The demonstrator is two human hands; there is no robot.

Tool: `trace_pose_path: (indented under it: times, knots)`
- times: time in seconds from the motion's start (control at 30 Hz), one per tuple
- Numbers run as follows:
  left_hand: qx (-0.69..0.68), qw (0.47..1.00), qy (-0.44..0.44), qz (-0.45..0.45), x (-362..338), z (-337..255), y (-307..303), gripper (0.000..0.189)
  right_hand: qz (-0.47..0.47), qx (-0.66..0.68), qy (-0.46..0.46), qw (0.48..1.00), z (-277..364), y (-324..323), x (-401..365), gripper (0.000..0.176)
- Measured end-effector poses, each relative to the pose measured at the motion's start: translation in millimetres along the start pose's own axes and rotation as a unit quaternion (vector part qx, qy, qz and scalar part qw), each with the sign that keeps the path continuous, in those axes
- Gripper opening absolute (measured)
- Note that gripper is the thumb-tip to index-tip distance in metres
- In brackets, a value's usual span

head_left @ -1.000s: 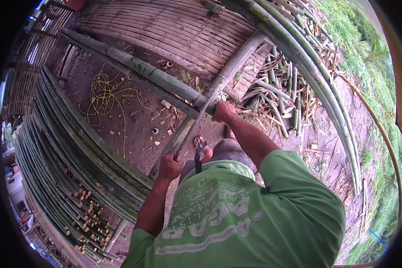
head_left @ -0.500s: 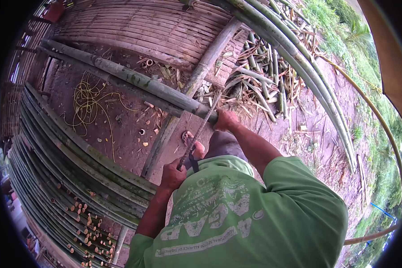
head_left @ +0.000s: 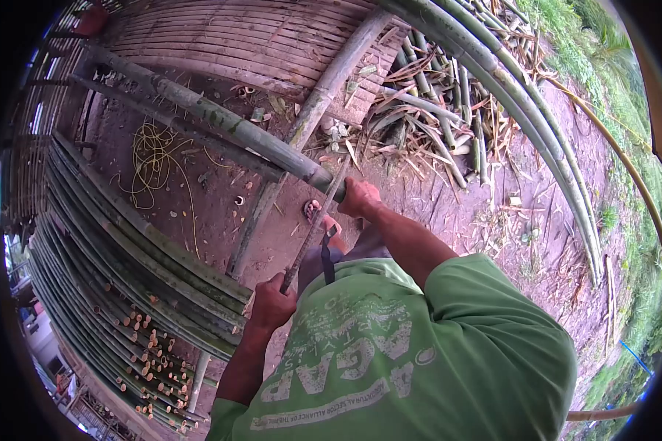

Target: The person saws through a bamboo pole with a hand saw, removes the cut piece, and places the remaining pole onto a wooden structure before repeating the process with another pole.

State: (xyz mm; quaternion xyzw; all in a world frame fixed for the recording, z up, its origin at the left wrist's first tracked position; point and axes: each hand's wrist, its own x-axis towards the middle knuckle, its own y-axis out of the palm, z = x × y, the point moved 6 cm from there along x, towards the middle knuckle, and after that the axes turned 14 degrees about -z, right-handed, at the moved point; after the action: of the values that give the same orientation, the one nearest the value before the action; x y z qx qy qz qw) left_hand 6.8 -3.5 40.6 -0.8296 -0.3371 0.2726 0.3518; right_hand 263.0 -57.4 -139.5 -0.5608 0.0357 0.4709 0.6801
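A long bamboo pole (head_left: 228,125) lies slanted across a wooden support post (head_left: 320,103). Its near end is in the grip of my right hand (head_left: 360,198), fingers wrapped around it. My left hand (head_left: 273,303) is closed around the lower end of a long, thin, dark stick-like tool (head_left: 315,229), whose exact kind I cannot tell. The tool slants up and crosses the pole just beside my right hand. A second, thinner pole (head_left: 191,131) runs below the first. A dark strap (head_left: 326,257) hangs at my waist, over the green shirt (head_left: 419,353).
Stacked bamboo poles (head_left: 154,250) fill the left side. A slatted bamboo platform (head_left: 235,37) stands ahead, with cut bamboo pieces (head_left: 438,110) heaped to its right. Long poles (head_left: 526,117) arch past on the right. Tangled yellow cord (head_left: 154,158) lies on the dirt ground.
My left hand has drawn the tool slightly down and left, toward my body. My right hand and the pole's end have shifted a little left. The whole view has turned slightly.
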Motion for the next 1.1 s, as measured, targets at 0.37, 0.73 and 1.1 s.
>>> trace_pose_path:
  times: [0.37, 0.73, 1.1]
  knots:
    - [0.004, 0.998, 0.059, 0.009, 89.7, -26.6, 95.9, 0.012, 0.025, 0.025, -0.019, 0.999, -16.5, 7.1, 6.8, 0.04]
    - [0.034, 0.999, 0.019, 0.035, 46.6, -38.7, 48.9, 0.009, 0.004, 0.035, -0.007, 0.999, -29.5, 23.0, 19.0, 0.039]
    - [0.11, 0.988, -0.071, 0.08, -9.8, -40.7, 13.9, 0.011, -0.003, 0.026, 0.003, 1.0, -28.7, 18.2, 15.5, 0.044]
